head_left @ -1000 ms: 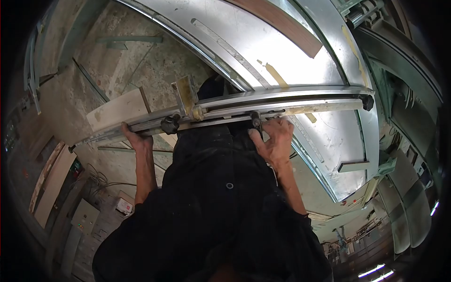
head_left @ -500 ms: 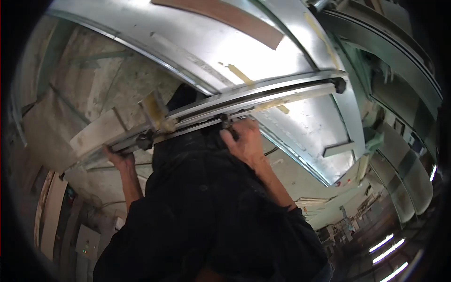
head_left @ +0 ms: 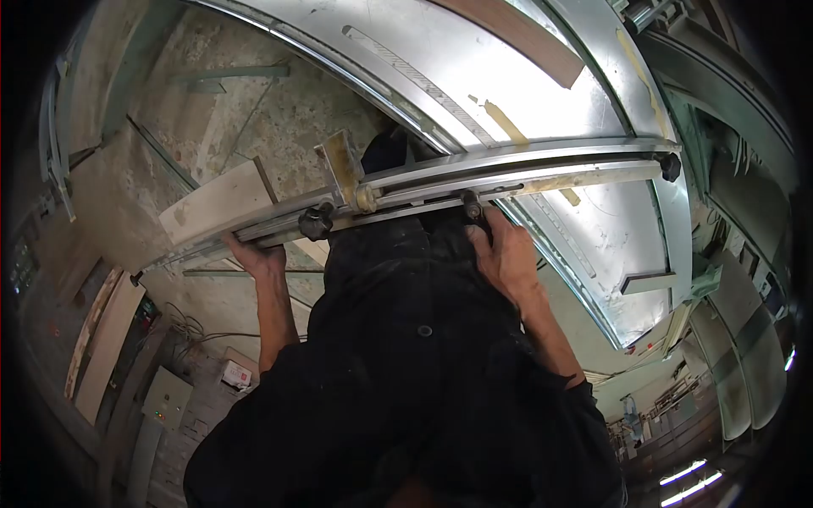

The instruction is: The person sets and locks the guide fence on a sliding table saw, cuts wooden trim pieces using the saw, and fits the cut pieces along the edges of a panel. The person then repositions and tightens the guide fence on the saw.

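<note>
A long metal fence (head_left: pixel 525 169) lies across a shiny metal machine table (head_left: pixel 610 245) and reaches out past its left edge, in front of my body. My left hand (head_left: pixel 261 261) holds the underside of its left part, with the fingers partly hidden behind the rail. A black knob (head_left: pixel 316 222) sits on the fence between my hands. Farther right, my right hand (head_left: pixel 510 258) has thumb and fingers closed at a black clamp handle (head_left: pixel 472 206) under the fence. A flip stop (head_left: pixel 341 169) with a yellowed face stands up from the rail.
A brown wooden strip (head_left: pixel 525 38) and a small dark-edged piece (head_left: pixel 648 282) lie on the metal table. Below the fence's left end, a pale board (head_left: pixel 216 203) shows above the dusty floor (head_left: pixel 229 118). Boards (head_left: pixel 106 351) and a control box (head_left: pixel 167 398) stand at left.
The view has shifted, so the table, fence and both hands appear farther right. Both hands stay at the same parts of the fence.
</note>
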`<state>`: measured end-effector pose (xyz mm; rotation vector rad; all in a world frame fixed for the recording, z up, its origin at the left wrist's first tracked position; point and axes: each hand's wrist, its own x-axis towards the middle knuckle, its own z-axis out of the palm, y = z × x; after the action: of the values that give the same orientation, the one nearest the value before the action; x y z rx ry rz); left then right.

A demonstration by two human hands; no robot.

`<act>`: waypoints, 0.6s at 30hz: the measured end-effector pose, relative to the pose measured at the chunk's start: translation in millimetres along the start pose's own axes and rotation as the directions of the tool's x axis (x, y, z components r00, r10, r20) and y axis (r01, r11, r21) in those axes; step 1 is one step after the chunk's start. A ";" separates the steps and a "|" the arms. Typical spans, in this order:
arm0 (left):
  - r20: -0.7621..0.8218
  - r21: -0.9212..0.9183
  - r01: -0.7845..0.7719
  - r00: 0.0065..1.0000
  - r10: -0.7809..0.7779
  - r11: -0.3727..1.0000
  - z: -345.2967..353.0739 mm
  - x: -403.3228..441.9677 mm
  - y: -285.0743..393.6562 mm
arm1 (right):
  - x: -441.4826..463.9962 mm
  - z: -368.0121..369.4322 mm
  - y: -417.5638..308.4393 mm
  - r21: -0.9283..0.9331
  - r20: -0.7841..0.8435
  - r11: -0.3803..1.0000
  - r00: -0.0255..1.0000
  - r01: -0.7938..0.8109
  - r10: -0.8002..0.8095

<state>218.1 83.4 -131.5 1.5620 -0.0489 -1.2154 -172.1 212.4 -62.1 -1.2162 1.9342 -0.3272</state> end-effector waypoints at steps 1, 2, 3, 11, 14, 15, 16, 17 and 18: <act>0.006 0.010 0.004 1.000 -0.004 1.000 0.6 -0.4 -0.4 | 0.3 1.6 -3.3 0.000 0.121 0.991 0.983 -0.136 0.135; 0.010 0.018 0.006 1.000 -0.006 1.000 0.7 0.2 -0.4 | 0.8 5.4 -8.8 0.002 0.117 0.992 0.985 -0.128 0.127; 0.010 0.018 0.001 1.000 -0.001 1.000 -2.5 1.4 -0.5 | -1.1 11.6 -16.2 0.267 0.169 0.922 0.955 -0.281 0.242; -0.133 -0.169 0.039 0.989 -0.062 0.985 3.4 12.7 5.6 | -4.1 41.8 -10.3 0.787 0.268 0.501 0.931 -0.361 0.250; -0.131 -0.155 0.011 0.991 -0.032 0.988 5.0 14.9 4.5 | -1.8 45.0 -20.9 0.870 0.330 0.288 0.907 -0.400 0.263; -0.127 -0.148 0.014 0.991 -0.033 0.989 2.6 18.4 6.2 | 0.4 44.3 -26.1 0.888 0.368 0.186 0.891 -0.421 0.265; -0.125 -0.156 0.016 0.991 -0.036 0.988 -0.8 20.7 7.0 | 0.7 43.6 -29.9 0.894 0.405 0.085 0.874 -0.441 0.269; -0.123 -0.168 0.023 0.991 -0.044 0.985 -3.4 23.3 4.9 | 0.8 44.1 -29.9 0.894 0.401 0.085 0.870 -0.440 0.285; -0.118 -0.168 0.039 0.991 -0.060 0.985 -3.9 28.4 2.7 | 2.7 44.3 -29.0 0.896 0.403 0.091 0.881 -0.435 0.247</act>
<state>235.7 68.2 -148.5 1.4963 0.1680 -1.1299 -121.2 204.1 -74.7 0.1579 1.2590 -1.0078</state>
